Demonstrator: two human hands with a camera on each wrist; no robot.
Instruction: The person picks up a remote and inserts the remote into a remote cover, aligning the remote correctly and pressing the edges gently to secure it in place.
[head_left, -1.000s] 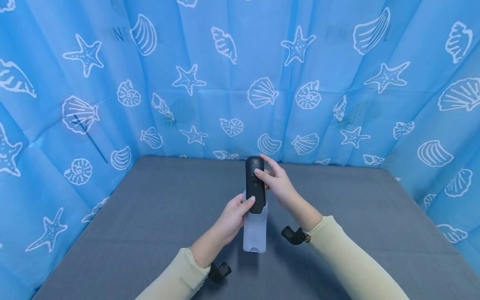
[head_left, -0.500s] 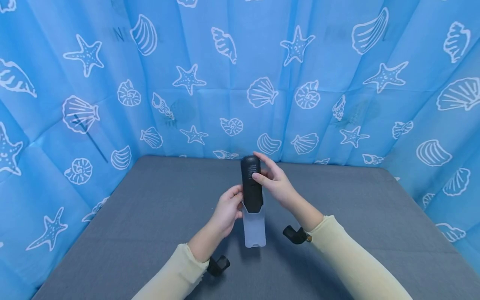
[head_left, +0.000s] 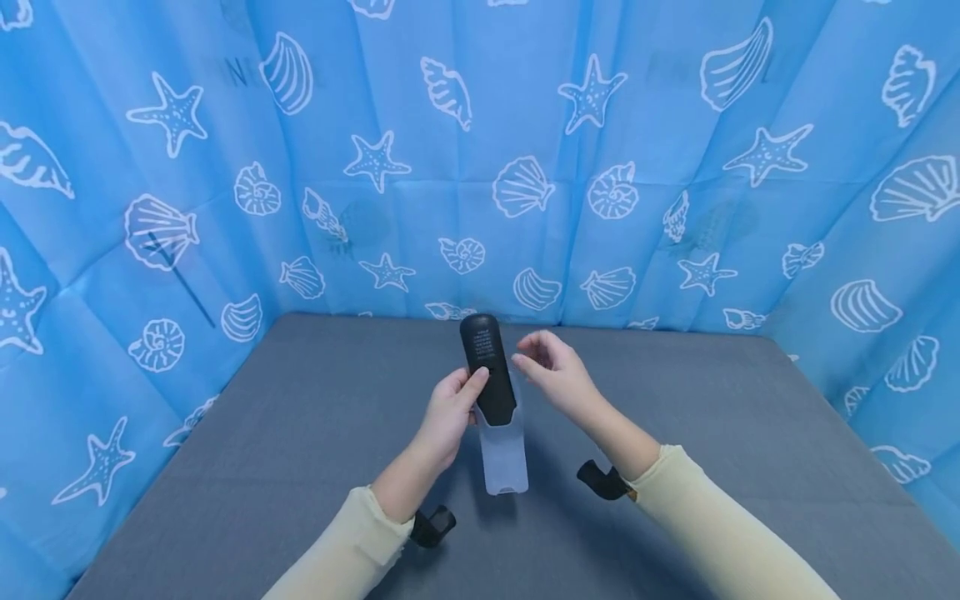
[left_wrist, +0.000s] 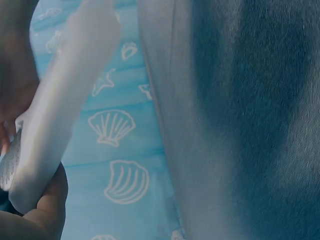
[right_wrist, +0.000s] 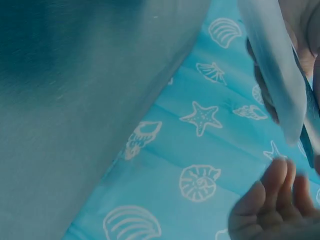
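Note:
A black remote control (head_left: 482, 343), its back with small print facing up, sits with its lower end inside a translucent whitish sleeve (head_left: 504, 462). My left hand (head_left: 447, 412) grips the remote and sleeve from the left, thumb across the black back. To the right, my right hand (head_left: 561, 373) is apart from them, fingers loosely bent and holding nothing. In the right wrist view the right hand (right_wrist: 272, 207) lies below the pale sleeve (right_wrist: 277, 65). The left wrist view shows the sleeve's outer side (left_wrist: 62, 100), with fingers curled at its end.
Below the hands spreads a grey cloth-covered table (head_left: 322, 467). A blue curtain (head_left: 420, 217) printed with white shells and starfish hangs behind it and along both sides. Black wrist mounts (head_left: 435, 527) stick out from the sleeves of both arms.
The right hand has let go of the remote's upper end and drawn away to the right. The left thumb has come onto the black back, and the remote has shifted left and tilted.

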